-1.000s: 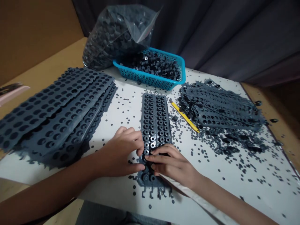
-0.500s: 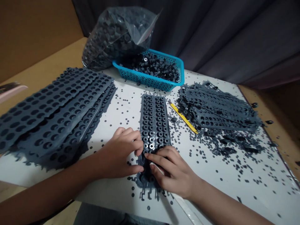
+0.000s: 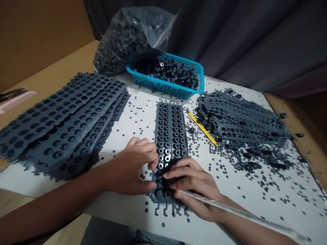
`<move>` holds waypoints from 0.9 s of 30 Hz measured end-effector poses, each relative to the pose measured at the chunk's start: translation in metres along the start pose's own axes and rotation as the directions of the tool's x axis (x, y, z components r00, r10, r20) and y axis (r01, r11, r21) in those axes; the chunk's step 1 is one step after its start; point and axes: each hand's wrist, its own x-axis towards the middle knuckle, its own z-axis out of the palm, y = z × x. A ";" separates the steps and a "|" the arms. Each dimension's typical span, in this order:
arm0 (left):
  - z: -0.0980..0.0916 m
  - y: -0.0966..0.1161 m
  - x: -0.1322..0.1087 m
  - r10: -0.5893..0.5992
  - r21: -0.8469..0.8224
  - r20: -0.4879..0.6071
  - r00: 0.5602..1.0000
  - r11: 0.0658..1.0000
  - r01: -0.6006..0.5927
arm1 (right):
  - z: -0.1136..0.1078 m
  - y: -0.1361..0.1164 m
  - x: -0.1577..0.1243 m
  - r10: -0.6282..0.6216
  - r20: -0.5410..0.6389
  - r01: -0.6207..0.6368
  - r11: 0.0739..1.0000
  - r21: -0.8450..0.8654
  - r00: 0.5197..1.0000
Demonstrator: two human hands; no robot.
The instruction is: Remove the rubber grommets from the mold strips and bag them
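Observation:
A dark grey moulded rubber sheet (image 3: pixel 170 127), with rows of small ring-topped knobs, lies lengthwise in front of me. My left hand (image 3: pixel 136 166) rests at its left edge, fingers loosely curled and thumb apart from them, with nothing visibly gripped. Over the sheet's near right part, my right hand (image 3: pixel 198 189) is closed on a long thin white stick (image 3: pixel 230 206) that slants back over the wrist. The stick's working tip is hidden by the fingers and dark knobs. Thin rubber tabs stick out from the sheet's near end.
Stacked rubber sheets (image 3: pixel 76 119) lie at left. Punched sheets (image 3: pixel 250 119) are piled at right among scattered small black discs. A yellow cutter (image 3: pixel 203 129) lies beside them. Behind stand a blue basket (image 3: pixel 166 83) of small black rubber parts and a filled clear plastic bag (image 3: pixel 127 37).
The right hand has shifted slightly right, and its white stick has swung from pointing down toward me to lying across the right wrist. The left hand stays at the sheet's edge.

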 end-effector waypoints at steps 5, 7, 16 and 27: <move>0.000 -0.001 0.002 -0.034 0.018 0.030 0.999 0.999 0.033 | 0.001 0.002 -0.004 -0.001 0.136 -0.003 1.000 0.031 0.991; 0.001 -0.002 0.002 -0.032 0.023 0.022 0.999 0.999 0.031 | 0.002 0.003 -0.005 0.000 0.143 -0.001 1.000 0.008 0.990; 0.008 -0.003 0.001 -0.024 0.075 0.009 1.000 0.997 0.023 | 0.004 0.003 -0.006 -0.075 0.109 0.096 0.976 -0.198 0.991; 0.009 -0.005 0.000 -0.016 0.089 -0.026 1.000 0.996 0.019 | 0.008 -0.009 -0.003 -0.194 0.147 0.241 0.846 -0.476 0.970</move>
